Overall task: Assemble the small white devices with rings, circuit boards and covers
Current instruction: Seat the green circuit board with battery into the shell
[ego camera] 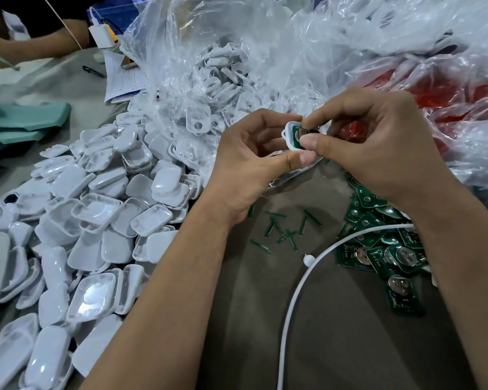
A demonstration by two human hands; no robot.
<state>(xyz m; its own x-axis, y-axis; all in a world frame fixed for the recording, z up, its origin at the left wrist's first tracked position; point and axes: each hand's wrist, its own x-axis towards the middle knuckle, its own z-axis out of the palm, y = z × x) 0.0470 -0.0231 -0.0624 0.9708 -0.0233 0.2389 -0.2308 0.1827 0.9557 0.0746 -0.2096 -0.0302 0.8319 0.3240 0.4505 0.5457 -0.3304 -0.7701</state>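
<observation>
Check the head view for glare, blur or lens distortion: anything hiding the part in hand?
Head view: strong glare on the clear plastic bags and glossy white covers; wide-angle bending toward the edges; far-left background dim and soft. The white shell in hand is sharp, but fingers cover part of it.

Bright, even light from overhead – glare glints off the clear plastic bags (265,46) and the glossy white covers (96,209). Shadows on the tabletop (265,305) stay soft. The wide lens bends the edges, and the far corners go dim and slightly blurred.
</observation>
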